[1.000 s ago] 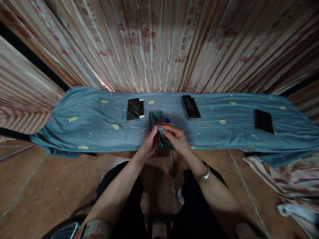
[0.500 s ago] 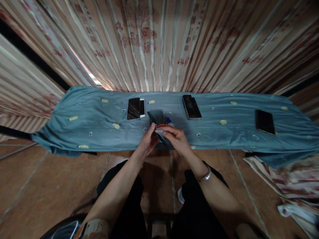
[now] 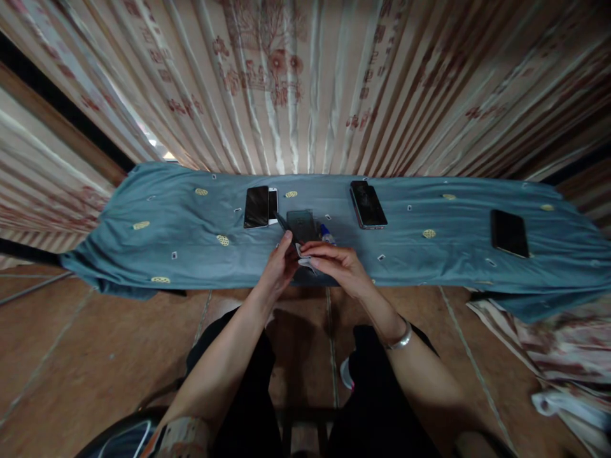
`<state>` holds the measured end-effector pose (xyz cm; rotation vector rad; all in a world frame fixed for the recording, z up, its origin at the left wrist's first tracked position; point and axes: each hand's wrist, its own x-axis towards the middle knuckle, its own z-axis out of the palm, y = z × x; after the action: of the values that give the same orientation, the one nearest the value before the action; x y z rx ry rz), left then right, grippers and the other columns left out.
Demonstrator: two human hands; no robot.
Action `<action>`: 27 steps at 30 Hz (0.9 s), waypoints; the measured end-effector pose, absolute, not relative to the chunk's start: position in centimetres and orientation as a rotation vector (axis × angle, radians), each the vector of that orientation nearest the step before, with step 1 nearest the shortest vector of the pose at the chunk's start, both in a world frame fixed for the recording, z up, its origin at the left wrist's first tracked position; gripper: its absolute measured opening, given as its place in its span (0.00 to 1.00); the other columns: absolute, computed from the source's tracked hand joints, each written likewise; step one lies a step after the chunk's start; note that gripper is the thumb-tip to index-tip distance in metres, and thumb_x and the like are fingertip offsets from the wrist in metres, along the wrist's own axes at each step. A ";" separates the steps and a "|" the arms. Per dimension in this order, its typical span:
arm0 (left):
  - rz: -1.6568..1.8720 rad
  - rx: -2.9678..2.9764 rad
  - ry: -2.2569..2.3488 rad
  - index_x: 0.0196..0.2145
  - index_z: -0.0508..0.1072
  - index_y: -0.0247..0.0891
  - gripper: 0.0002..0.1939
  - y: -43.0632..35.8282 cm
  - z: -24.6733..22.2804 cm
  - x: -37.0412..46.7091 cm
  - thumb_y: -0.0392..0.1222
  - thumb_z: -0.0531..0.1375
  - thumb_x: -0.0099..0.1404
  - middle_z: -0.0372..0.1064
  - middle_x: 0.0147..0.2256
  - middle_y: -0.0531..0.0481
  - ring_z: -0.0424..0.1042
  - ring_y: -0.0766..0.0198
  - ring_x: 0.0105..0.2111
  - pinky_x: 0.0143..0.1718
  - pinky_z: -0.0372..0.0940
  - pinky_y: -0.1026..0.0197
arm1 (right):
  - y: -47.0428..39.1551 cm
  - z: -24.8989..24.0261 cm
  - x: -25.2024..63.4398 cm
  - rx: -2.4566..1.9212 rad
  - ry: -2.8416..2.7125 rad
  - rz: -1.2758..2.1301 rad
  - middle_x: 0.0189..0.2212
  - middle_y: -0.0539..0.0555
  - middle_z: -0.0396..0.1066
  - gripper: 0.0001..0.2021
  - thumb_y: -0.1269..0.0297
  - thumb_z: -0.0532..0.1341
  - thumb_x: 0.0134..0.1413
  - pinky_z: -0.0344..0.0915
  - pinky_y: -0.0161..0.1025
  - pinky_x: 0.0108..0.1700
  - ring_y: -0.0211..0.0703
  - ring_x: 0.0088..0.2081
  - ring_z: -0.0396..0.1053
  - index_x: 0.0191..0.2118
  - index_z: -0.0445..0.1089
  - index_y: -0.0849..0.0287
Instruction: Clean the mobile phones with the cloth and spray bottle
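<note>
My left hand (image 3: 279,264) is closed around a dark smartphone (image 3: 282,222), tilted nearly on edge above the cloth-covered table. Between the fingers of my right hand (image 3: 341,264) is a small whitish wipe (image 3: 306,261), pressed at the phone's near end. My fingers hide much of both. Just behind the hands lies a dark, see-through phone case (image 3: 301,222). A small bottle with a blue cap (image 3: 326,231) lies to the right of the case, partly covered by my right hand.
Left of centre, a black phone (image 3: 256,207) overlaps a white phone (image 3: 273,205). Stacked dark phones (image 3: 368,205) lie right of centre, and another black phone (image 3: 509,233) lies far right. The blue-green tablecloth (image 3: 200,254) meets a curtain (image 3: 305,89) behind.
The phone in my left hand has turned to a steeper, more edge-on tilt. My right hand, with the wipe, has shifted slightly right and lower.
</note>
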<state>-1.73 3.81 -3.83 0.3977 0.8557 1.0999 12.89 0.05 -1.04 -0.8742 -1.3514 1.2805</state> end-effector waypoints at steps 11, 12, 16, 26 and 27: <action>1.085 0.370 0.896 0.29 0.76 0.35 0.23 4.1 -2.9 -2.6 0.61 0.62 0.61 0.76 0.26 0.49 0.74 0.65 0.26 0.30 0.69 0.64 | 0.3 -1.8 12.9 -0.876 -1.354 1.297 0.43 0.53 0.80 0.13 0.53 0.73 0.45 0.70 0.45 0.55 0.46 0.50 0.75 0.37 0.81 0.51; 1.090 0.372 0.906 0.29 0.76 0.35 0.23 4.1 -2.8 -2.7 0.62 0.62 0.61 0.76 0.26 0.49 0.74 0.65 0.26 0.29 0.68 0.64 | 0.3 -1.9 12.9 -0.882 -1.357 1.295 0.44 0.53 0.80 0.13 0.53 0.73 0.45 0.70 0.44 0.54 0.46 0.49 0.76 0.37 0.81 0.51; 1.127 0.367 0.914 0.29 0.76 0.35 0.23 4.0 -2.2 -3.0 0.61 0.62 0.62 0.76 0.26 0.49 0.73 0.66 0.24 0.28 0.68 0.64 | 0.6 -2.5 12.9 -0.914 -1.370 1.283 0.44 0.52 0.79 0.11 0.55 0.72 0.45 0.72 0.41 0.50 0.44 0.47 0.76 0.37 0.81 0.52; 1.177 0.324 0.855 0.30 0.76 0.36 0.20 3.9 -1.1 -3.3 0.58 0.61 0.63 0.76 0.24 0.48 0.79 0.58 0.34 0.42 0.72 0.58 | 1.1 -3.8 12.8 -0.942 -1.323 1.286 0.42 0.51 0.80 0.09 0.58 0.72 0.45 0.71 0.44 0.52 0.46 0.48 0.76 0.35 0.81 0.51; 1.178 0.328 0.850 0.31 0.76 0.36 0.20 3.9 -1.0 -3.3 0.58 0.62 0.63 0.76 0.25 0.48 0.79 0.58 0.35 0.43 0.72 0.58 | 1.2 -3.9 12.8 -0.947 -1.318 1.279 0.42 0.51 0.80 0.08 0.59 0.72 0.45 0.71 0.44 0.54 0.45 0.48 0.76 0.35 0.81 0.51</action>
<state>-3.34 3.91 -1.05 0.3280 0.8500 1.1777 12.79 1.17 -3.90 -0.9468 -1.3179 1.2792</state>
